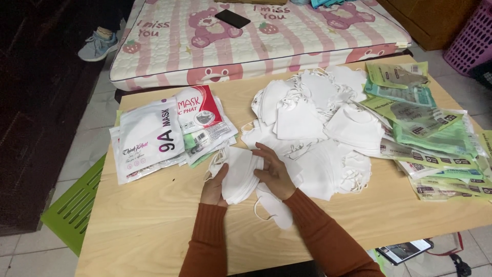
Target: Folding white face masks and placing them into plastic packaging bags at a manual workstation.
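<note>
holding a stack of white face masks (240, 174) between both hands over the wooden table (148, 225).

the left hand (214, 189) gripped the stack from its near left edge, fingers closed under it; the right hand (275, 173) was closed over the stack's right side, fingers laid across the top. one loose white mask (275, 209) lay on the table just below the right wrist. a large heap of white masks (318, 123) lay beyond the hands at table centre. a pile of white printed mask packets (159, 133) sat to the left, and green mask packets (435, 138) were spread at the right. a black phone (232, 18) rested on the pink mattress (307, 36) behind the table.
</note>
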